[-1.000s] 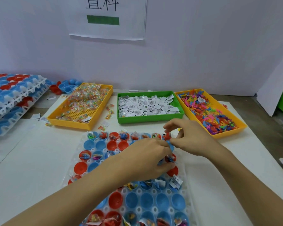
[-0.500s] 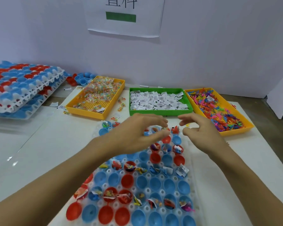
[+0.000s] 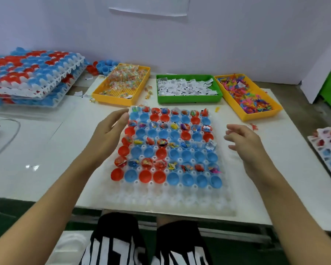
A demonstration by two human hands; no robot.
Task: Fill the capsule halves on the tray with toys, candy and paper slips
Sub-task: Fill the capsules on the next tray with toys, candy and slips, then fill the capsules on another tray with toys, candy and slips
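Observation:
A clear plastic tray (image 3: 161,199) lies in front of me with rows of red and blue capsule halves (image 3: 170,146). Alternate rows hold toys, candy and paper slips; the rows between them look bare. My left hand (image 3: 108,134) hovers at the tray's left edge, fingers straight, holding nothing. My right hand (image 3: 245,142) hovers off the tray's right edge, fingers loosely spread and holding nothing. Behind the tray stand a yellow bin of wrapped candy (image 3: 122,83), a green bin of paper slips (image 3: 187,88) and a yellow bin of small coloured toys (image 3: 246,96).
Stacked trays of closed red and blue capsules (image 3: 31,77) sit at the far left, with loose capsule halves (image 3: 101,66) behind them. Another partly seen capsule tray (image 3: 327,148) lies at the right edge. A cable (image 3: 6,142) curves on the left. My knees show below the table edge.
Both hands have left the tray's far rows and moved apart to its left and right sides. The view has pulled back and tilted down, showing the whole tray.

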